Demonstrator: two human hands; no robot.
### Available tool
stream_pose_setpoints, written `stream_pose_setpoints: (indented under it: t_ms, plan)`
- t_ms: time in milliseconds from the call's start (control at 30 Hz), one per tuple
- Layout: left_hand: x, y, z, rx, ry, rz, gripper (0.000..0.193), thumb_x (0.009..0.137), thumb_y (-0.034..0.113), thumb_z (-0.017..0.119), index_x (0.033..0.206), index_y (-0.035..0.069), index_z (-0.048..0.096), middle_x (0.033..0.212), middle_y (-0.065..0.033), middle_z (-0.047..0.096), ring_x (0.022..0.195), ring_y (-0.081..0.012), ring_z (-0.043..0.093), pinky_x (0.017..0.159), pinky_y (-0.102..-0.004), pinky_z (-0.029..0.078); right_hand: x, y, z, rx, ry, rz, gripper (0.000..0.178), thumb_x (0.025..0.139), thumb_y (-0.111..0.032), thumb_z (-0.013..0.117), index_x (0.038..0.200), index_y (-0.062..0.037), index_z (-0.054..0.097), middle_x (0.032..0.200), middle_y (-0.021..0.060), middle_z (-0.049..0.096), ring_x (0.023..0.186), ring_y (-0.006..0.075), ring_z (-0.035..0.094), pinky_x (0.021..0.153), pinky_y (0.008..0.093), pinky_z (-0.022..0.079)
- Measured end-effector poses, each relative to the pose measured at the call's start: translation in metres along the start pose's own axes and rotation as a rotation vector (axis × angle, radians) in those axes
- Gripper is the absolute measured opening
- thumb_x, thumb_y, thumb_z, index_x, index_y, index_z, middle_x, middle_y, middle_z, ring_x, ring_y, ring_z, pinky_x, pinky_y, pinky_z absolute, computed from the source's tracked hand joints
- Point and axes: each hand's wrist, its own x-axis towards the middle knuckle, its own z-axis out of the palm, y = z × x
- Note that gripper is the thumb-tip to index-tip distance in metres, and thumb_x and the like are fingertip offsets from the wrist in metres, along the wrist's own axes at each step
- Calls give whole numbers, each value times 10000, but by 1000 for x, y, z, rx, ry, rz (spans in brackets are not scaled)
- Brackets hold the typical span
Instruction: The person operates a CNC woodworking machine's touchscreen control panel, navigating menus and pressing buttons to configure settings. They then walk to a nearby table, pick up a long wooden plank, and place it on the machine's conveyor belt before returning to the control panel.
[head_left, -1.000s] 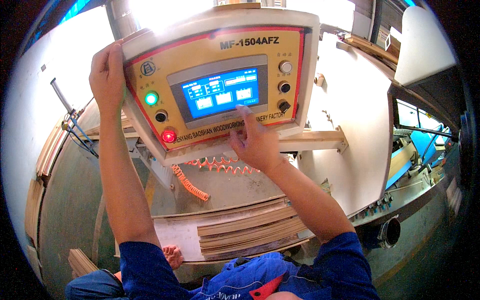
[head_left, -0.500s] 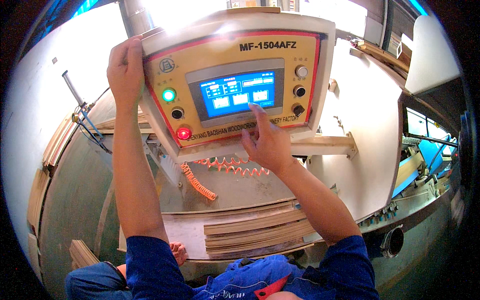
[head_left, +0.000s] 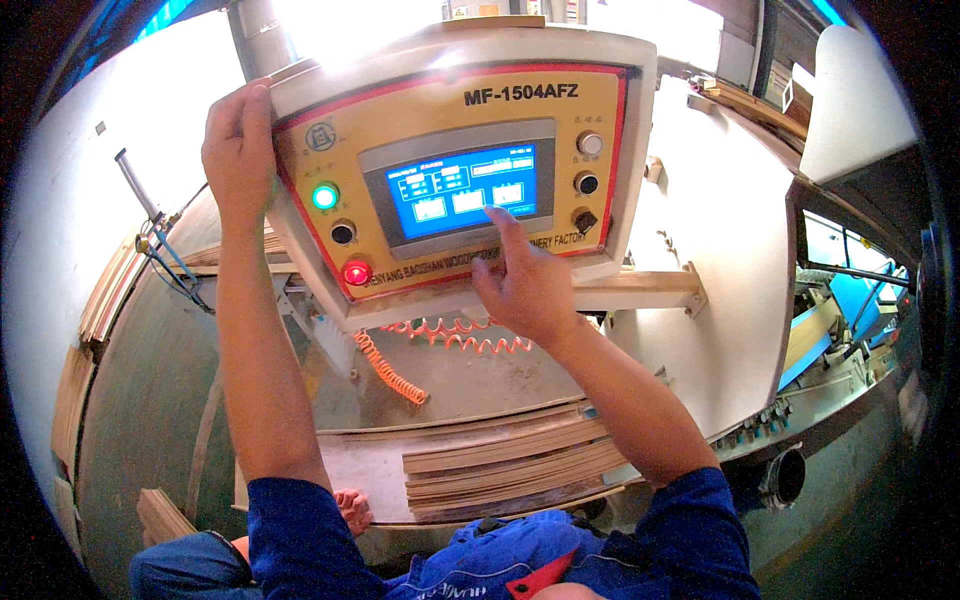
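Observation:
A control panel [head_left: 440,90] in a pale housing, with a yellow face and a red border, stands tilted in front of me. My left hand [head_left: 240,150] is wrapped round its upper left edge. The index finger of my right hand [head_left: 528,285] points at the lower part of the lit blue touchscreen [head_left: 465,190], its tip at or just short of the glass. That hand holds nothing; its thumb stands apart, and the other fingers are partly hidden. A green lit button [head_left: 325,196] and a red lit one [head_left: 356,272] flank the screen at left, with a black knob [head_left: 585,221] at right.
An arm [head_left: 640,293] carries the panel from a large white machine body [head_left: 720,230]. Orange coiled hoses [head_left: 390,370] hang below. Stacked wooden strips [head_left: 510,465] lie before me. Another person's hand [head_left: 352,510] shows at lower left, near a blue-clad leg [head_left: 190,568].
The panel and both hands appear slightly further left in the picture, along with the surroundings. My left hand keeps its grip, and my right finger stays at the same part of the screen.

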Motion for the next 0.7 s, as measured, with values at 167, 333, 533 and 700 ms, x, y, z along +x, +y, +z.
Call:
stream_pose_setpoints:
  t_ms: [167, 333, 533, 700]
  plan:
    - [0, 1, 0, -43, -9, -31, 334, 1022, 361, 586, 1127, 86, 744, 1088, -90, 698, 993, -195, 654, 894, -345, 511, -2, 4, 3, 29, 17, -23, 664, 885, -258, 681, 1459, -83, 396, 823, 171, 710, 701, 371, 708, 609, 473, 567]
    - [0, 0, 0, -2, -9, -22, 336, 1021, 364, 588, 1126, 84, 742, 1095, -92, 700, 1000, -198, 656, 897, -345, 511, -5, 8, 3, 22, -1, -18, 654, 887, -245, 674, 1457, -80, 400, 874, 189, 717, 722, 376, 711, 628, 475, 573]
    - [0, -1, 1, -8, -14, -28, 340, 1022, 367, 586, 1130, 84, 740, 1096, -93, 704, 1009, -202, 659, 910, -346, 507, -9, 11, 1, 5, 12, -2, 648, 880, -247, 678, 1449, -83, 414, 927, 205, 719, 733, 378, 713, 649, 483, 579]
    - [1, 2, 1, -37, -15, -54, 336, 1022, 365, 586, 1131, 86, 740, 1095, -91, 708, 1015, -201, 659, 915, -347, 506, -12, 14, 1, 21, 7, 16, 646, 870, -244, 684, 1441, -88, 428, 901, 175, 725, 734, 370, 715, 644, 473, 580]
